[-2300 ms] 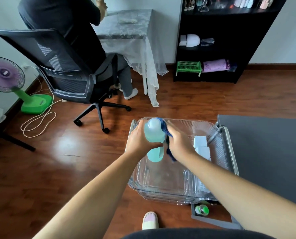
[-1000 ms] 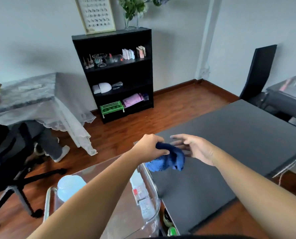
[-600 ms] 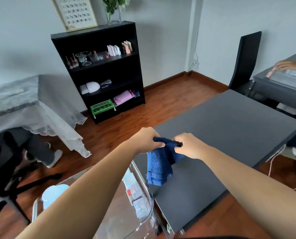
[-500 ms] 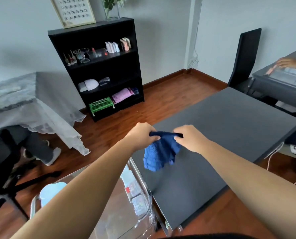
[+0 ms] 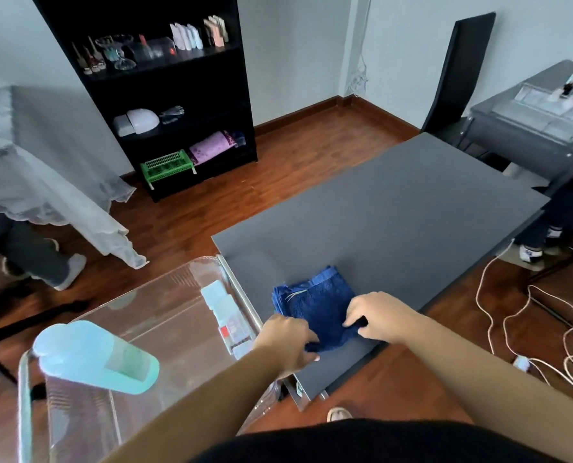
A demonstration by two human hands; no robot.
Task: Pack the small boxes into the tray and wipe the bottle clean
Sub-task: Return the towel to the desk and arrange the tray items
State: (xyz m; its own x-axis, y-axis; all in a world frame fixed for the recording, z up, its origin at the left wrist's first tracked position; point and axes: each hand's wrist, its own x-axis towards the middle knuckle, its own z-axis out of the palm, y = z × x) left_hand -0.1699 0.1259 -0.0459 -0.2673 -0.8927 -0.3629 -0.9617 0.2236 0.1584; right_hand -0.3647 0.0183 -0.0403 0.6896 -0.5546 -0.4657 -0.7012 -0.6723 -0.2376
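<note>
Both hands reach forward, palms down. The left hand and right hand each pinch a near corner of the blue cloth, fingertips partly hidden in its folds. The cloth lies on the grey desk. Beside it to the left, the clear tray holds small boxes, their labels blurred, and the pale bottle.

Soft, even daylight fills the room — bright, with only faint shadows under the furniture. The clear tray shows pale glare along its rim, and the wood floor carries a dull sheen. Wide-angle bending curves the edges — the bookshelf leans. Fine detail is slightly soft throughout.
</note>
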